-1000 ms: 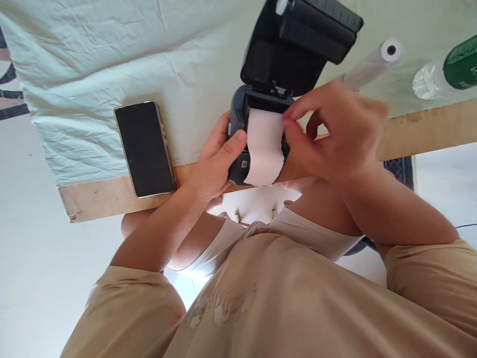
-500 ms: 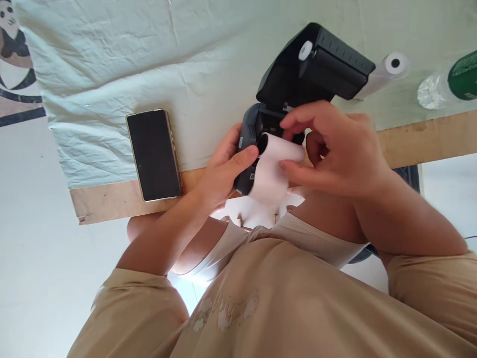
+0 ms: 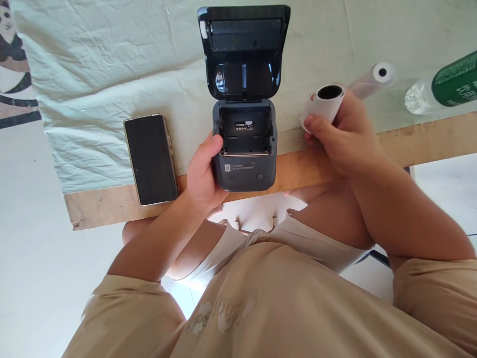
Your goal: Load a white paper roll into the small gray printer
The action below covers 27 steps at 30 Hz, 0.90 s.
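"While our left hand [image 3: 203, 174] grips the open portable printer [image 3: 245, 112], thumb on its left edge, fingers hidden, we're likely steadying it?"

"Surely! Right of the printer, our right hand [image 3: 352, 139] pinches the paper roll [image 3: 322, 110] between thumb and fingers, seemingly lest it unwind."

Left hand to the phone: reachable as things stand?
Probably not without letting go first: the left hand is holding the printer. Otherwise the way looks free; the phone lies close by, nothing on top of it.
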Available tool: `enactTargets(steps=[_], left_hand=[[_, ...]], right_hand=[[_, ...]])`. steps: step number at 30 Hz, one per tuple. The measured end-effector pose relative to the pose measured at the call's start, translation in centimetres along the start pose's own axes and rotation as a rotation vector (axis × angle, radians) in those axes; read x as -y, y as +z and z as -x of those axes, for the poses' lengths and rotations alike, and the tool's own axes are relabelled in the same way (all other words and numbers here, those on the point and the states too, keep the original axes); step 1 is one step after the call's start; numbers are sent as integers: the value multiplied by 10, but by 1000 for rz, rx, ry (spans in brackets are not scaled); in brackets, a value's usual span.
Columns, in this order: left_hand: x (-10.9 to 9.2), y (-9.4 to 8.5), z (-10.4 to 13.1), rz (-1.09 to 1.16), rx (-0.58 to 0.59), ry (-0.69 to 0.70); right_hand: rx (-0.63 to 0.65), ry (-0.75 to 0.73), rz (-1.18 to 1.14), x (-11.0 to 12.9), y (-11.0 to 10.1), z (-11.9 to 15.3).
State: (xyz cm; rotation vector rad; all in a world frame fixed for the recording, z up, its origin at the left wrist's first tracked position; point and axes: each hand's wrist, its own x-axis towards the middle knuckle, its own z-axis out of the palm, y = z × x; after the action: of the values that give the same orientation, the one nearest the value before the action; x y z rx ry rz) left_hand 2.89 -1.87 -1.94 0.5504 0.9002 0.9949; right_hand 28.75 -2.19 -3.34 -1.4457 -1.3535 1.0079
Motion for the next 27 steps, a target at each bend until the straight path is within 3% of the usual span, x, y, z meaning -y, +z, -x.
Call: enactTargets(steps=[5,9,13,15,18,20,22,25,27], left_hand=[[1,2,0,21,10,11],[-1,5,1,112,44,-24],[-2,4,0,132,69,-10],[-2,3,0,108,64,-8],[-1,2,-1,89,74,-27],[-1,0,-1,89,87,-31],[0,-2,-1,87,96,-29],[1,-4,-2,97,109,-26],[1,-4,-2,99,106,-36]], right_hand=[[-24,-261,343,8,-4,-1],[-9,-246,604,2,-6,-7],[-14,-297,610,2,-4,-5],[-87,-456,547,8,-8,-1],[-312,-637,569,18,-26,1],[-460,-561,717,20,-42,-2],[-516,-322,852,18,-55,-7],[-424,43,902,12,-60,-16],[-358,171,895,9,-56,-21]])
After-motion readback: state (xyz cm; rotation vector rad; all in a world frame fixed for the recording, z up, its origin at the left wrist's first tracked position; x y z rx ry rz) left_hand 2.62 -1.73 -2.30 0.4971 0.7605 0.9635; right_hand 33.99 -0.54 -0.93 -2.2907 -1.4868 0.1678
